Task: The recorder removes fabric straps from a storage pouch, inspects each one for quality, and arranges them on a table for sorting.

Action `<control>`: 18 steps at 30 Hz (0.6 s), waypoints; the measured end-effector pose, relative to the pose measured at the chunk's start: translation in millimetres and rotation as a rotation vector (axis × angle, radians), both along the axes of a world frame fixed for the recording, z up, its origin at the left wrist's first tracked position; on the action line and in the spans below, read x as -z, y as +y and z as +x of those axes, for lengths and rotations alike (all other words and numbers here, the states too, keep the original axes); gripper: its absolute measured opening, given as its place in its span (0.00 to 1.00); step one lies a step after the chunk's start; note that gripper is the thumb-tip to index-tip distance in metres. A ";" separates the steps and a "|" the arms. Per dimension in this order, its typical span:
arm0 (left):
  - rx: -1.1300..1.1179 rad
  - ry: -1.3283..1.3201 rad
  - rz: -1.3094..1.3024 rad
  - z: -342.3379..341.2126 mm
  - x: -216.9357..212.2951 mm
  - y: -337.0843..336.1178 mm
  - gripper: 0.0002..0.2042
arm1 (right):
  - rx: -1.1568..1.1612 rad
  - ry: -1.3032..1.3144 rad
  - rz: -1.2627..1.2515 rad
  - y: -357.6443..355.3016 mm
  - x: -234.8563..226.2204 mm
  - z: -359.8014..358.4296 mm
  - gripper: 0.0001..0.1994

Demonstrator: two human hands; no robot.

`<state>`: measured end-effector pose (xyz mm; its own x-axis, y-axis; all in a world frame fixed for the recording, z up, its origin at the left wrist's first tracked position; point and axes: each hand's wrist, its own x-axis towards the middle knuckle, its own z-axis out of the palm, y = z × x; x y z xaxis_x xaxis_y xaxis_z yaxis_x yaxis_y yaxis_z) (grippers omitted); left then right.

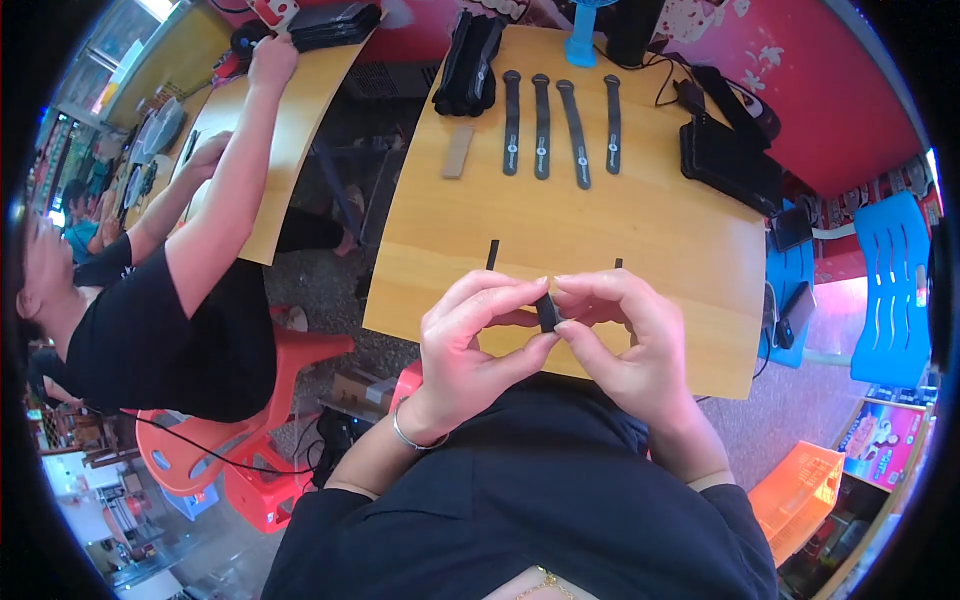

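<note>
Both of my hands meet over the near edge of the wooden table. My left hand and my right hand pinch a short black strap between thumbs and fingertips; its lower part is partly hidden by the fingers. Beyond them, two narrow black strips lie on the tabletop, one on each side. Several dark grey straps, each with a loop at its far end, lie spaced apart farther back. To their left are a brown cardboard piece and a thick bundle of black straps.
A black case with cables sits at the table's right. A blue stand is at the back. Blue chairs and an orange crate are to the right. At left, another person works at a second table.
</note>
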<state>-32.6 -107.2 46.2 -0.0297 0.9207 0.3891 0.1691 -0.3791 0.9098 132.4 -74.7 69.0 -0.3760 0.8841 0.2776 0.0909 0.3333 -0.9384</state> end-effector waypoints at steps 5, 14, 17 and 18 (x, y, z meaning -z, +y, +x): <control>-0.031 0.111 0.054 -1.5 0.3 0.1 0.20 | 0.040 -0.013 0.014 -3.4 -0.1 0.3 0.16; -0.060 0.082 0.094 2.7 4.3 3.8 0.19 | 0.088 -0.041 0.003 -2.2 -0.9 -3.5 0.16; -0.059 0.126 0.129 0.9 5.0 4.1 0.19 | 0.111 -0.049 0.021 -3.6 -2.9 -5.2 0.16; -0.059 0.124 0.126 0.3 5.7 4.5 0.19 | 0.129 -0.074 0.029 -4.4 -3.9 -5.7 0.16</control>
